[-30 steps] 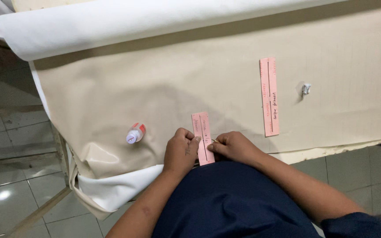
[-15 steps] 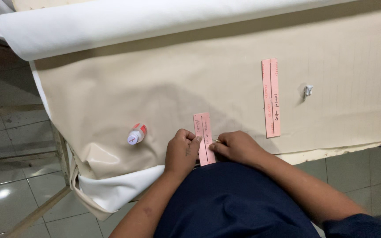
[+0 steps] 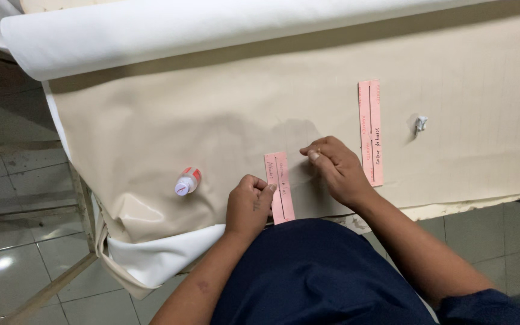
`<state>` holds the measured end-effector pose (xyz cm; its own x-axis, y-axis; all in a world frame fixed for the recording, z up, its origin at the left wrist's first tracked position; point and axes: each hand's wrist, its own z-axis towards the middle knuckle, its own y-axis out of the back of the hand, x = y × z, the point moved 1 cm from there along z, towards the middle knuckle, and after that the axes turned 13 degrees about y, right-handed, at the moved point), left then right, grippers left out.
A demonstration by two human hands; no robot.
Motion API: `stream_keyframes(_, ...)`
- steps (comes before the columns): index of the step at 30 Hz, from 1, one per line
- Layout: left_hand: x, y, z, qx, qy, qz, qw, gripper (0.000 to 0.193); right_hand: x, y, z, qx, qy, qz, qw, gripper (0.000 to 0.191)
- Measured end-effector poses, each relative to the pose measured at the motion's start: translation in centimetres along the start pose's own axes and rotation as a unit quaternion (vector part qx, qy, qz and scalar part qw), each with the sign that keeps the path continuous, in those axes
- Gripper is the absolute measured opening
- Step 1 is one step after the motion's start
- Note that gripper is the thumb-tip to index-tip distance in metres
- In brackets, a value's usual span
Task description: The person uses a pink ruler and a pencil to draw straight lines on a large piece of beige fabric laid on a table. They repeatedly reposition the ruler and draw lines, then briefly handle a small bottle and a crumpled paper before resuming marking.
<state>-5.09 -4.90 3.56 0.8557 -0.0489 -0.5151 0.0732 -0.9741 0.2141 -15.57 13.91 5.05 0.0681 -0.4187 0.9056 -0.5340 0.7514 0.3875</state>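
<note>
Pinned under the curled fingers of the left hand (image 3: 249, 203), the short pink strip (image 3: 279, 188) served as the landmark for everything else; the hand was loosely clenched, its fingertips pressing the strip's left edge flat against the beige sheet (image 3: 151, 138) rather than lifting it. Well to the left of the strip lay a small bottle (image 3: 186, 182) on its side, white-capped with a red band, apart from both hands. The strip itself ran lengthwise away from the person, its near end at the table edge just above the dark blue garment (image 3: 326, 271) and its far end pointing toward the white fabric roll (image 3: 212, 27) across the top of the table. Just right of the strip's far end, the right hand (image 3: 335, 165) rested on the sheet, fingers bent and knuckles up; whether it pinched anything could not be told, and it seemed apart from the strip, so the left hand was the nearer one. Farther right of the strip, beyond that hand, a long pink strip (image 3: 371, 132) lay nearly parallel, and right again sat a small crumpled white scrap (image 3: 420, 124)
</note>
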Motion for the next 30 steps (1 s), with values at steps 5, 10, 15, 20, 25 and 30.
stream_keyframes(5, 0.0, -0.1, 0.1, -0.008, -0.004, 0.000, 1.000, 0.022, 0.4, 0.6, 0.5, -0.029, 0.097, -0.086, 0.991, 0.026)
stream_keyframes(10, 0.0, -0.1, 0.3, -0.010, 0.018, -0.005, 1.000, 0.021, 1.1, -0.3, 1.1, 0.021, 0.065, -0.019, 0.997, 0.022)
stream_keyframes(15, 0.3, -0.1, 0.4, -0.003, -0.003, -0.011, 1.000, 0.023, 1.3, -0.8, 1.6, 0.039, 0.065, -0.022, 0.997, 0.021)
stream_keyframes(20, 0.6, 0.0, 0.5, 0.008, -0.016, -0.019, 1.000, 0.024, 1.2, -1.1, 1.7, 0.041, 0.065, -0.015, 0.997, 0.021)
stream_keyframes(25, 0.3, 0.0, 0.6, 0.010, 0.005, -0.016, 1.000, 0.024, 1.1, -1.8, 2.0, 0.060, 0.049, -0.026, 0.997, 0.022)
stream_keyframes(30, -0.2, 0.2, 0.3, 0.006, 0.019, -0.010, 1.000, 0.025, 1.3, -2.5, 2.3, 0.075, 0.065, -0.039, 0.994, 0.021)
